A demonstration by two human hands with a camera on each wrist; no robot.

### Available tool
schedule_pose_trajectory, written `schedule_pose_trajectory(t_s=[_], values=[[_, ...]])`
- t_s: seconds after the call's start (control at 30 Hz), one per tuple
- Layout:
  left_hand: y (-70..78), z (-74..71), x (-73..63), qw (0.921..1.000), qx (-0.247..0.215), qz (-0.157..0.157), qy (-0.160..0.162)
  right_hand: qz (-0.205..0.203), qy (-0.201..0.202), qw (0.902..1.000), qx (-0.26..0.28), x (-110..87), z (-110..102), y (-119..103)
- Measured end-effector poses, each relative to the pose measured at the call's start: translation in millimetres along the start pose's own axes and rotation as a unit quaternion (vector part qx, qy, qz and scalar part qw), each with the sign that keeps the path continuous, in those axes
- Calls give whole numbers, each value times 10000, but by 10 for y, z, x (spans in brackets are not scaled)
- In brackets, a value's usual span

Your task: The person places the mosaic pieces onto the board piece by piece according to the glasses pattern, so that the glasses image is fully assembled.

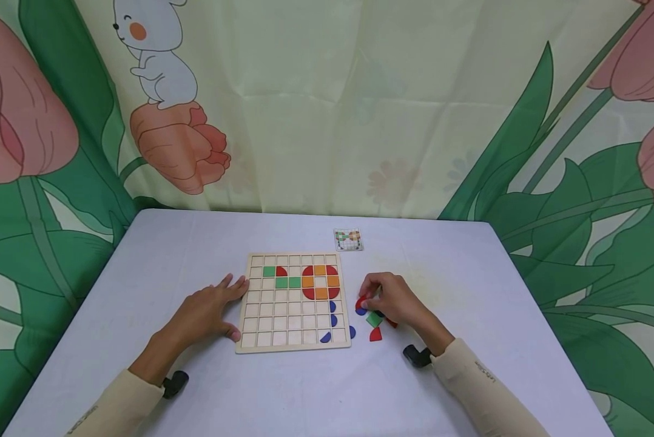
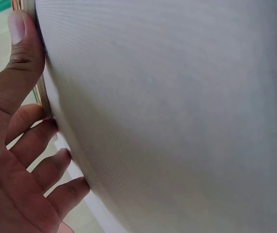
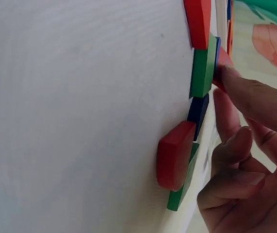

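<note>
A square wooden grid board (image 1: 261,311) lies on the table, with green squares (image 1: 281,283) and a ring of orange and red pieces (image 1: 320,271) set in its upper cells. Blue half-round pieces (image 1: 333,307) lie down its right side. My left hand (image 1: 204,311) rests at the board's left edge, fingers spread, thumb near the lower corner. To the right of the board, my right hand (image 1: 394,297) pinches a red piece (image 3: 224,58) between thumb and finger, just over a blue piece (image 1: 361,312). The fingers partly hide the red piece.
Beside the right hand lie a loose green piece (image 1: 374,320), a red quarter-round piece (image 1: 375,334) and, by the board's edge, a blue half-round (image 1: 352,332). A small pattern card (image 1: 349,240) sits behind the board. A printed curtain (image 1: 316,121) hangs beyond the white table (image 1: 196,243).
</note>
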State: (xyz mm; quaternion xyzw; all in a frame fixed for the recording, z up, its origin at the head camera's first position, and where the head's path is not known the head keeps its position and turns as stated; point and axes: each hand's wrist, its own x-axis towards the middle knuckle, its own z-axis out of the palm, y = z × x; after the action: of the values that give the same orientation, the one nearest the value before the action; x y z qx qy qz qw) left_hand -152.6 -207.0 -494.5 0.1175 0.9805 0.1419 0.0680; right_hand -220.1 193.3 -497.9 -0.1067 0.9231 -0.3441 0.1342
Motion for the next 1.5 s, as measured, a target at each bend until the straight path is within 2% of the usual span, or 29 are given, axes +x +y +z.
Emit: schedule_pose_trajectory(t_s=[0.23,0.57,0.97,1.5], values=[[-10,21,-13,10000,0,-10,-10,-344,99,9988,331,22,-21,-52],[-2,24,-3,10000,13,-21,-31,-950,62,9948,360,115,-1,-393],[4,20,-14,10000,67,-13,25,-1569,-99,9864,471,242,137,-799],[6,4,-8,10000,49,0,-62,-2014,-330,9778,478,540,439,-1205]])
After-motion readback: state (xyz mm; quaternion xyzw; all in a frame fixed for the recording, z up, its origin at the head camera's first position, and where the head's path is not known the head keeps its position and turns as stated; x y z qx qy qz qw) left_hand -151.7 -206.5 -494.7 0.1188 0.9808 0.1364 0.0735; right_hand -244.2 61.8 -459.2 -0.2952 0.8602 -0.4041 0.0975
